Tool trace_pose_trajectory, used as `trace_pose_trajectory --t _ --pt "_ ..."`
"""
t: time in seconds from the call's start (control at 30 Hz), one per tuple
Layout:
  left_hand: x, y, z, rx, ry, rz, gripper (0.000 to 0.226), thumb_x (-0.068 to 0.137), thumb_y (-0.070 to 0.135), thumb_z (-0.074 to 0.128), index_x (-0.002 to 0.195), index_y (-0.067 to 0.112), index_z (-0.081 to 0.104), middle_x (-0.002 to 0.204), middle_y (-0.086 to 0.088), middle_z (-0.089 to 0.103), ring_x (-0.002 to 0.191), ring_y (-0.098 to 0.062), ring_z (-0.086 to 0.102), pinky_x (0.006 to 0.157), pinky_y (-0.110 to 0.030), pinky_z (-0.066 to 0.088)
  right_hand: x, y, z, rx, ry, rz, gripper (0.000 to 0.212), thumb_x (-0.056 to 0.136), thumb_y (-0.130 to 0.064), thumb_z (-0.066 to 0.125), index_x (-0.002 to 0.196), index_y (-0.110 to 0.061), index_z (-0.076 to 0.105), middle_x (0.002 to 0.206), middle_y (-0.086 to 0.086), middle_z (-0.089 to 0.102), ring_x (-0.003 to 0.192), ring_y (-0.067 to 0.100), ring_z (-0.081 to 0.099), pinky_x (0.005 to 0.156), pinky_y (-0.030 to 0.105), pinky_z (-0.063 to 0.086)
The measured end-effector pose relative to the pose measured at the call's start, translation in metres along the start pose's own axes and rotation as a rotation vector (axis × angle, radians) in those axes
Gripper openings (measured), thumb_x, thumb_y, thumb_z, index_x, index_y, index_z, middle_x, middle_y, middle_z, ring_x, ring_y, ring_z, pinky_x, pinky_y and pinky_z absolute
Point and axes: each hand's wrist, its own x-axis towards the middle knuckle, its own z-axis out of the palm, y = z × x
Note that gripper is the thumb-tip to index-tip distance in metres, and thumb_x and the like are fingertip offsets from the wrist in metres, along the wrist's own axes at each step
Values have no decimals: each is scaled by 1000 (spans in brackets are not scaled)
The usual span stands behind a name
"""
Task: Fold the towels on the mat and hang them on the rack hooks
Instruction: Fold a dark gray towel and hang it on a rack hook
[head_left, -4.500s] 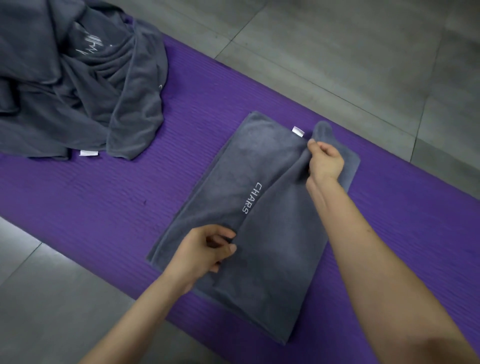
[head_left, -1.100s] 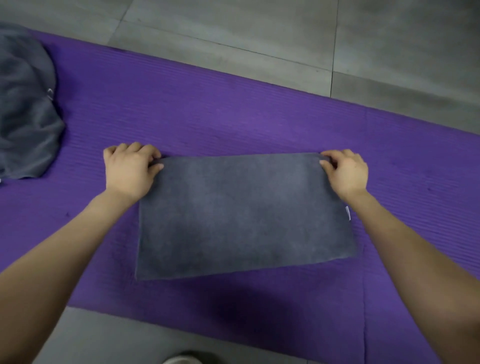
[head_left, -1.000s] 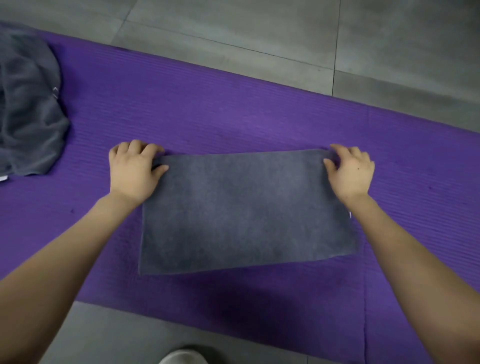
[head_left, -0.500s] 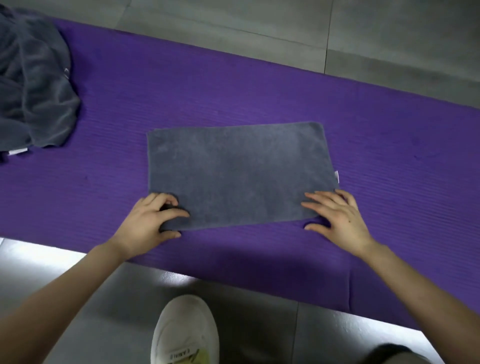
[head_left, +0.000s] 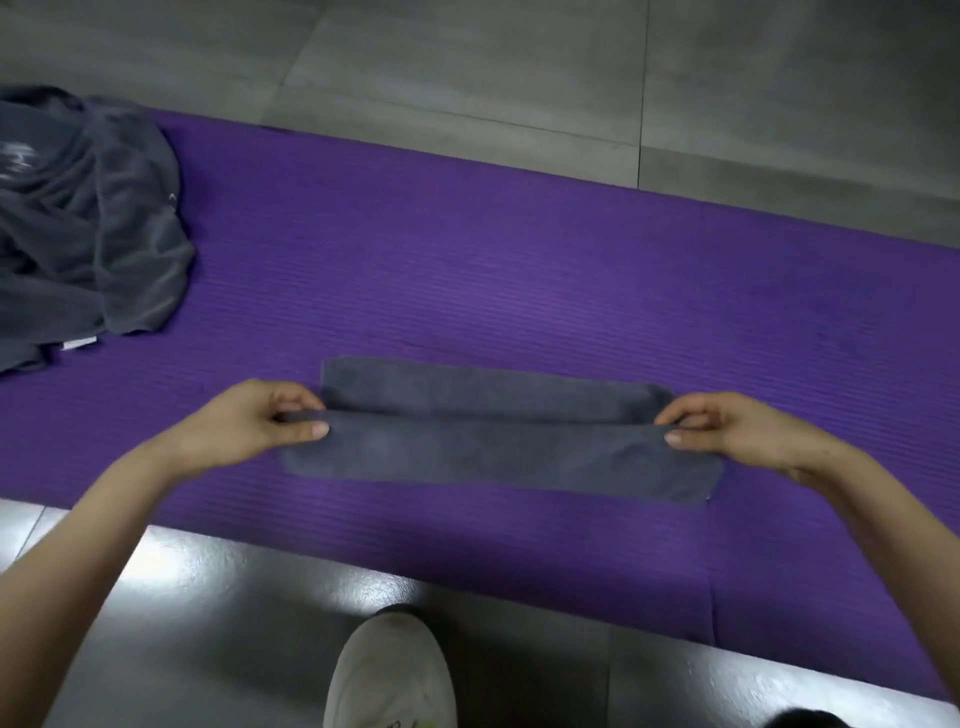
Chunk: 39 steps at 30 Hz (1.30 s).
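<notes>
A towel (head_left: 493, 447) is laid lengthwise on the mat (head_left: 519, 270), near its near edge. Its left end is pinched by the left hand (head_left: 244, 426) and its right end by the right hand (head_left: 737, 431). A heap of towels (head_left: 88, 234) is piled at the mat's left end, well apart. A shoe (head_left: 389, 675) is set on the floor (head_left: 467, 67) before the near edge.

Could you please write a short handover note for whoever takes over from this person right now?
Left hand: pinches the left end of the grey towel's lifted long edge.
Right hand: pinches the right end of the same edge.
Towel: lies across the purple mat, mid-fold, with the raised edge held above the flat far part.
Done: this towel is partly folded.
Left: lay the edge over, finish the fold and hang the towel. The pile of crumpled grey towels at the mat's left end is unfolded. The rack is not in view.
</notes>
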Motion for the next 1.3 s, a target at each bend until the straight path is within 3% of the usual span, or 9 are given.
trace_pose_trajectory --t 0.1,0.27,0.5,0.63,0.77,0.9,1.07,1.23,1.3 --pt "24 8 2 -5 288 39 10 82 17 70 76 24 70 75 15 71 71 6 62 67 -4 44 15 -3 1 169 358 -64 12 84 -10 68 93 -16 66 72 2 68 67 5 61 66 15 46" --pt "68 6 7 187 571 18 3 85 22 67 87 20 66 84 5 67 86 -16 62 77 -21 45 51 -6 7 303 614 -33 17 83 -6 69 96 -15 62 69 2 63 53 1 58 53 12 45" --pt "87 -17 23 524 635 -105 26 83 34 67 102 16 69 101 -11 66 99 -35 57 85 -38 42 68 21 24 -215 739 138 11 81 -29 69 84 -40 69 100 -4 69 98 22 62 92 40 45" --pt "76 1 37 665 810 128 33 83 35 55 103 14 69 102 -13 64 95 -37 57 85 -43 43 50 -7 52 -617 1016 -217 35 89 -34 46 114 -20 67 118 7 64 105 33 56 90 44 36" --pt "61 12 96 774 490 543 40 97 39 37 119 20 63 128 -6 59 119 -29 51 102 -43 33 49 -15 113 -860 687 -612 47 91 -48 46 130 -24 56 137 7 53 127 26 46 105 51 31" --pt "65 -12 124 973 137 494 51 100 47 16 142 27 36 151 -1 32 142 -24 20 112 -53 14 67 12 138 -1167 393 -589 67 86 -62 44 143 -29 35 150 5 37 140 26 29 110 60 21" --pt "60 2 124 891 160 452 55 99 52 17 134 24 49 147 -2 40 140 -25 27 113 -54 16 71 8 130 -1220 417 -621 52 87 -47 41 134 -27 50 138 1 52 129 24 48 99 56 42" --pt "53 33 142 734 285 642 47 86 50 52 117 16 63 122 -1 61 118 -19 52 107 -43 33 59 -30 109 -830 300 -589 57 97 -54 24 124 -21 61 122 1 65 113 21 62 95 39 48" --pt "53 47 146 721 264 627 53 82 53 54 117 14 61 110 -1 67 102 -19 62 94 -38 46 48 -52 94 -684 160 -437 46 97 -50 37 127 -23 59 122 -2 65 113 16 60 96 26 42"
